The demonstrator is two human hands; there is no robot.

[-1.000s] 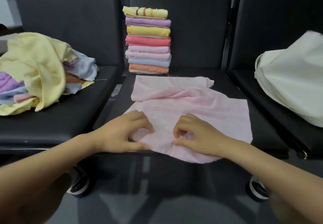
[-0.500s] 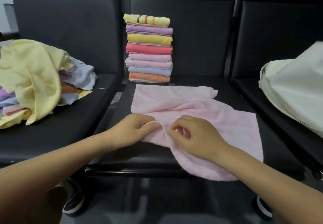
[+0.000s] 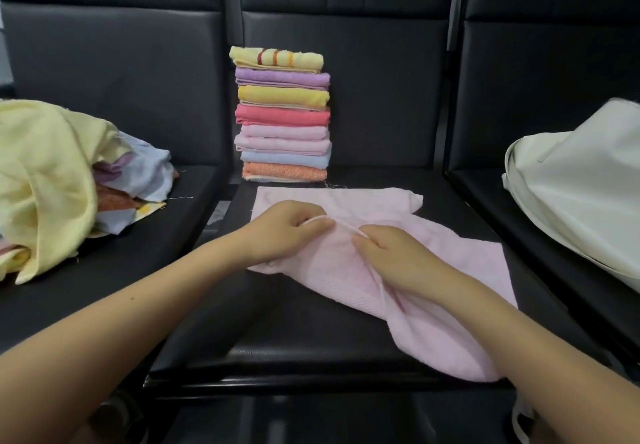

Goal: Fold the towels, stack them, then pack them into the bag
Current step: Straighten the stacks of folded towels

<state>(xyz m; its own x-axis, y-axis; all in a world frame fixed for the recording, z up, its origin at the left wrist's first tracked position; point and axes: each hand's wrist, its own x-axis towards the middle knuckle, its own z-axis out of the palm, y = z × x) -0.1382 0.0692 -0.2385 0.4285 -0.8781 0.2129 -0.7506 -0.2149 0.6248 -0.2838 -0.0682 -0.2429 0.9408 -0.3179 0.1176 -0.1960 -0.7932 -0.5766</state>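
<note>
A pale pink towel point(image 3: 450, 263) lies spread and rumpled on the middle black seat point(image 3: 311, 350). My left hand point(image 3: 284, 232) and my right hand point(image 3: 388, 256) each pinch its near edge, lifted off the seat and drawn toward the towel's far edge. Behind it a stack of several folded towels point(image 3: 282, 114) stands against the seat back, a yellow striped one on top. A heap of unfolded towels point(image 3: 52, 180), mostly yellow, sits on the left seat. The white cloth bag point(image 3: 581, 187) lies on the right seat.
Three black padded seats stand side by side with tall backs point(image 3: 114, 79). Narrow gaps separate the seats. Dark floor and a shoe point(image 3: 117, 419) show below the front edge.
Both hands have lifted the pink towel's near edge from the front of the seat and carried it away from me, toward the stack. The camera has tilted slightly upward.
</note>
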